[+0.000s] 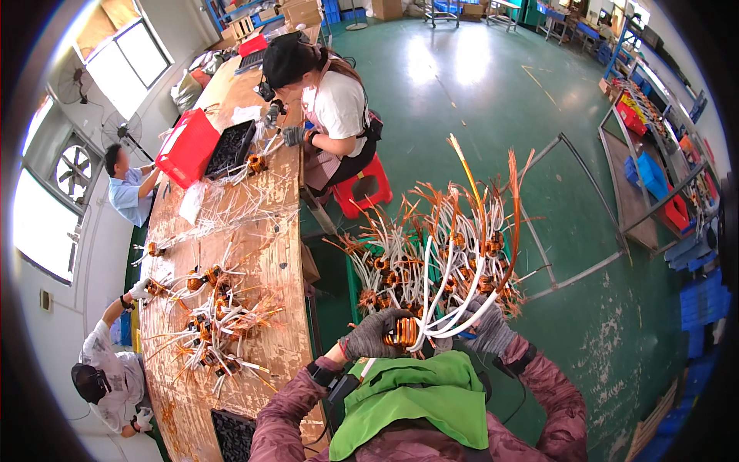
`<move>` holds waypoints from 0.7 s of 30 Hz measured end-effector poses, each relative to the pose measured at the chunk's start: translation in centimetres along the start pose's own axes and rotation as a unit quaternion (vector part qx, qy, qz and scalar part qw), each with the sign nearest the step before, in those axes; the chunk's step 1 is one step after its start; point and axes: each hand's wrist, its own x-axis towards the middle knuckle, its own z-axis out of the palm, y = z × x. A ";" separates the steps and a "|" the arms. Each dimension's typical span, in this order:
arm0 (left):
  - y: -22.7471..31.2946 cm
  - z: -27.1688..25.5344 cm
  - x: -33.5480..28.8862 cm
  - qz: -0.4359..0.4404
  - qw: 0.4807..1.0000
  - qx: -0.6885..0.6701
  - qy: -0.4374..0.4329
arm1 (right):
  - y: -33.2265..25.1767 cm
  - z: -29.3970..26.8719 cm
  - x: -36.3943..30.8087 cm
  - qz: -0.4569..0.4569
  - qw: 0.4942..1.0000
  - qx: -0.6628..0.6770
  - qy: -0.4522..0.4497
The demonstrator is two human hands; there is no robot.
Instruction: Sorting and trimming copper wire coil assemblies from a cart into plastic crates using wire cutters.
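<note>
In front of my green apron, my gloved left hand (373, 336) is closed around a copper-wound coil (402, 334). Long white-sleeved wire leads (447, 291) rise from this coil and fan up and to the right, ending in bare copper strands. My gloved right hand (493, 333) is closed at the lower part of the leads, its fingers partly behind them. A small bit of blue shows beside the right fingers; I cannot make out what it is. Just beyond both hands, a green crate (352, 286) is packed with similar coils (392, 276), leads pointing up.
To the left runs a worn wooden table (269, 231) with a pile of coils (215, 327), loose white wires, a red bin (187, 148) and black trays (231, 148). Co-workers sit around it. A red stool (362, 189) and a metal frame (566, 138) stand on the green floor.
</note>
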 end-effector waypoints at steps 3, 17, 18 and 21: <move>-1.0 -0.7 0.2 0.000 0.999 0.050 0.000 | 0.3 -0.1 0.7 -0.037 0.999 -0.028 0.005; -0.8 -2.3 -0.4 0.020 0.999 0.018 0.041 | 0.1 -0.1 2.7 0.158 0.912 0.374 -0.053; -0.7 -3.1 -0.5 0.027 0.995 0.075 0.060 | -0.1 -0.5 3.1 0.100 0.967 0.234 -0.027; 0.3 -5.3 -0.8 0.023 0.991 0.009 0.135 | 1.0 -0.9 3.3 0.115 0.989 0.094 -0.005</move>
